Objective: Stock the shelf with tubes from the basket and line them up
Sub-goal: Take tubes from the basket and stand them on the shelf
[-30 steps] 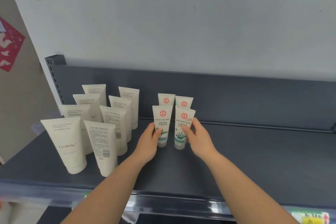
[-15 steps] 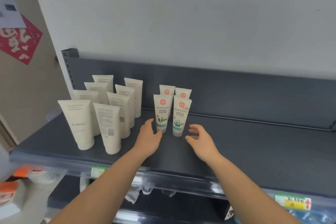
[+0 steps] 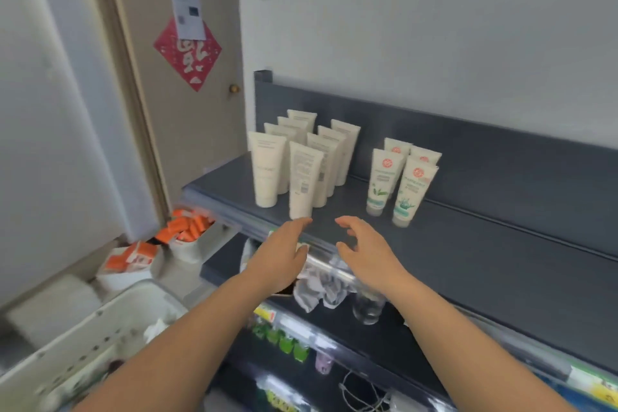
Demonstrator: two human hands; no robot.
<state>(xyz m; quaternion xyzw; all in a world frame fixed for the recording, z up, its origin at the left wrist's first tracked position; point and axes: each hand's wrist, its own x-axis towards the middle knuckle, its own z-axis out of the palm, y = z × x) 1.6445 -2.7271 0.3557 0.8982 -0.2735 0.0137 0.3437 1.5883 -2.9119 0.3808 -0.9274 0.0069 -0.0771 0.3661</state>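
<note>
On the dark grey shelf point(image 3: 485, 254) stand several plain white tubes point(image 3: 302, 184) in two rows at the left. To their right stand small white tubes with red round logos point(image 3: 413, 192), two in front and two behind. My left hand point(image 3: 279, 257) and my right hand point(image 3: 368, 251) hover empty over the shelf's front edge, fingers apart, short of the tubes. A white perforated basket point(image 3: 100, 338) sits at the lower left, its contents mostly hidden behind my left forearm.
Below the top shelf, a lower shelf holds a crumpled cloth point(image 3: 322, 291), a clear glass point(image 3: 366, 309) and hanging packets point(image 3: 284, 341). Orange-and-white boxes point(image 3: 140, 256) lie on the floor by a door point(image 3: 187, 84) at the left.
Both hands let go of the two front red-logo tubes and drew back to the shelf's front edge. My view swung left and down, bringing the basket and door into sight.
</note>
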